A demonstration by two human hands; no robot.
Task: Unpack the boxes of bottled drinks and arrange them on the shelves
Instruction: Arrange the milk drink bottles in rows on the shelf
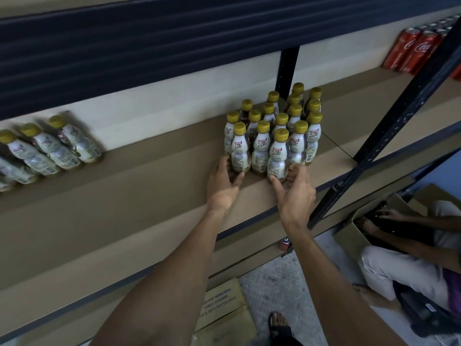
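Observation:
Several small bottles with gold caps and white labels stand packed in rows on the brown shelf (139, 186). My left hand (224, 186) grips the base of the front-left bottle (240, 148). My right hand (294, 188) holds the base of the front bottle (278, 153), thumb on its left side and fingers curled on its right. A second group of the same bottles (50, 148) stands at the shelf's far left, blurred.
Red cola cans (414, 49) stand at the shelf's back right. A dark metal upright (396, 126) crosses to the right of the bottles. Below right, another person reaches into an open cardboard box (349, 228). A flat cardboard box (224, 305) lies on the floor.

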